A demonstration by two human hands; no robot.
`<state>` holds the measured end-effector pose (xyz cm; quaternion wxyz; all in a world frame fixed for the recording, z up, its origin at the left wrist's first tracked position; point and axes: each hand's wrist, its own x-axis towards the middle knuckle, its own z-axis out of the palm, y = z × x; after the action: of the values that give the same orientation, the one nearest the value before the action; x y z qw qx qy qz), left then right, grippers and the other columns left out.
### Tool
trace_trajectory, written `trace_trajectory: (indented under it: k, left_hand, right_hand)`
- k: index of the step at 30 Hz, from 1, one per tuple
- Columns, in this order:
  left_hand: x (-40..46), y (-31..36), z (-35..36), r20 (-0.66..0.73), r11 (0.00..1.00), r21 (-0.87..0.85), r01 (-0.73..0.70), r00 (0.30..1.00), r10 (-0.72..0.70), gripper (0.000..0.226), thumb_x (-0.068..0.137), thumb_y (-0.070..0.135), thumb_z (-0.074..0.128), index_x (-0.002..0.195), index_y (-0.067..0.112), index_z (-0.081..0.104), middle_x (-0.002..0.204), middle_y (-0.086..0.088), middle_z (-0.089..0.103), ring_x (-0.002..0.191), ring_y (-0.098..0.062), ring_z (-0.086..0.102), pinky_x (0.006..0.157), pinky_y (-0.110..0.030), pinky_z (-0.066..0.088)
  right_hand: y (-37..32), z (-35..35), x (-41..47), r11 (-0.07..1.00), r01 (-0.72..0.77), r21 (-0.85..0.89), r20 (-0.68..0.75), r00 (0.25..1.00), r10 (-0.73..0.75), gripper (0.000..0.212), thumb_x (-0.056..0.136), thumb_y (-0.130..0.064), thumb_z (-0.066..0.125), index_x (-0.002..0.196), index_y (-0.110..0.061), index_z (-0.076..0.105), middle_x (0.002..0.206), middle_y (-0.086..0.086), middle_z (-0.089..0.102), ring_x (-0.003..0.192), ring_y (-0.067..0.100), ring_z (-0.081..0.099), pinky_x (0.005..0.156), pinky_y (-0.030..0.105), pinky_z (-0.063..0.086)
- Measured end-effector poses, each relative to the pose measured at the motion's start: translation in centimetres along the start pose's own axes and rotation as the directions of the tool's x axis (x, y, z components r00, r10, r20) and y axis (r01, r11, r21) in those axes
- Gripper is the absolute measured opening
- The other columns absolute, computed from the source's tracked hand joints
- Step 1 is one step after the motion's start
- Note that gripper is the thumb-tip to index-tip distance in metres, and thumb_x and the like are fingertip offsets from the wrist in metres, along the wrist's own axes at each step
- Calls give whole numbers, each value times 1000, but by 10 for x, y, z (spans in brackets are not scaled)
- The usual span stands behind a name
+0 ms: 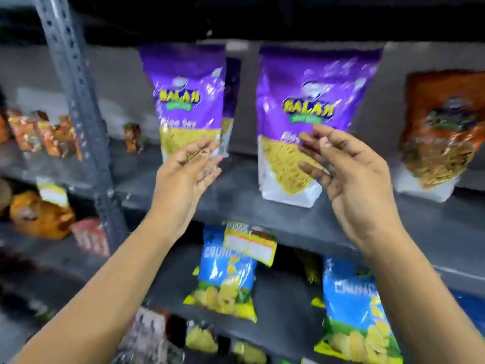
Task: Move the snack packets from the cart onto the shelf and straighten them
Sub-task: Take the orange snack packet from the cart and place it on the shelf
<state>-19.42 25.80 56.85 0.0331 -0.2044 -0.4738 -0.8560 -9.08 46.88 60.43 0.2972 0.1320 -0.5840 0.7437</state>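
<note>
Grey metal shelving (pixel 262 206) fills the view, blurred by motion. Nearest, both hands are raised, fingers spread loosely and gripping nothing: the left hand (pixel 183 174) at 10 o'clock and the right hand (pixel 349 169) at 2 o'clock. Beyond them, two purple snack packets stand upright on the shelf, the left packet (pixel 186 101) behind the left fingertips and the right packet (pixel 309 111) behind the right fingertips.

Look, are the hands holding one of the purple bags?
No, the left hand and right hand are open with spread fingers in front of the two standing purple Balaji packets, gripping neither.
</note>
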Motion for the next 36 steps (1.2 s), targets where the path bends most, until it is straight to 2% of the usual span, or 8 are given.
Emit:
trace_trajectory:
  k: [3, 8, 13, 19, 24, 29, 32, 36]
  left_hand:
    - [-54, -15, -67, -94, 987, 31, 159, 983, -156, 22, 89, 6, 54, 105, 15, 68, 107, -7, 77, 100, -25, 73, 90, -36, 58]
    - [-167, -76, -195, -523, 807, 265, 528, 782, -340, 24, 93, -5, 48, 110, 1, 64, 85, -2, 77, 67, -7, 69, 64, -16, 55]
    - [-282, -143, -285, -573, 406, 457, 792, 611, -546, 33, 82, -14, 60, 73, 17, 56, 87, -8, 55, 76, -10, 57, 71, -26, 41]
    - [-337, -213, -332, -638, 47, 506, 861, 411, -651, 49, 78, 20, 63, 127, 19, 58, 124, -5, 67, 113, -24, 63, 88, -25, 46]
    - [-335, -255, -353, -637, 79, 538, 839, 467, -613, 56, 78, 32, 64, 131, 23, 50, 123, -9, 68, 109, -27, 65, 77, -15, 39]
    - [-325, -271, -366, -604, -65, 697, 714, 537, -589, 47, 83, 25, 52, 130, 28, 52, 113, -17, 71, 103, -36, 67, 83, -42, 55]
    - [-317, -261, -375, -588, -136, 762, 633, 588, -556, 45, 83, 13, 47, 126, 23, 59, 109, -17, 73, 103, -35, 67, 84, -42, 54]
    - [-285, -216, -379, -518, -60, 829, 556, 723, -457, 33, 79, 19, 53, 107, 19, 71, 97, -10, 78, 89, -27, 73, 77, -35, 57]
  right_hand:
    - [59, 30, -38, 967, -255, -19, 289, 924, 249, 25, 79, -20, 62, 103, -16, 70, 100, 6, 77, 99, 20, 71, 81, 31, 59]
    - [198, 77, -108, 780, -444, -440, 521, 581, 625, 19, 86, 2, 62, 99, -8, 70, 106, 19, 74, 76, -2, 68, 73, 14, 54]
    - [329, 101, -170, 587, -61, -807, 547, 294, 784, 28, 85, 2, 56, 107, -7, 70, 107, 17, 73, 73, -5, 65, 69, 7, 44]
    - [444, 124, -226, 498, 540, -678, 614, 43, 788, 36, 81, -22, 56, 116, -27, 64, 119, 0, 66, 116, 21, 58, 97, 30, 41]
    - [502, 137, -256, 407, 826, -390, 552, -144, 822, 42, 84, -8, 45, 118, -28, 59, 116, 5, 68, 117, 26, 58, 109, 46, 28]
    - [524, 147, -268, 374, 894, -246, 541, -194, 818, 29, 86, -15, 51, 107, -24, 67, 103, 4, 74, 101, 26, 68, 106, 45, 33]
    - [520, 153, -260, 365, 893, -263, 529, -183, 829, 25, 83, -16, 57, 104, -22, 70, 97, 9, 75, 93, 30, 71, 77, 35, 51]
    - [492, 160, -234, 370, 824, -430, 524, -106, 845, 32, 82, -10, 56, 108, -23, 67, 93, 11, 73, 89, 32, 70, 72, 37, 55]
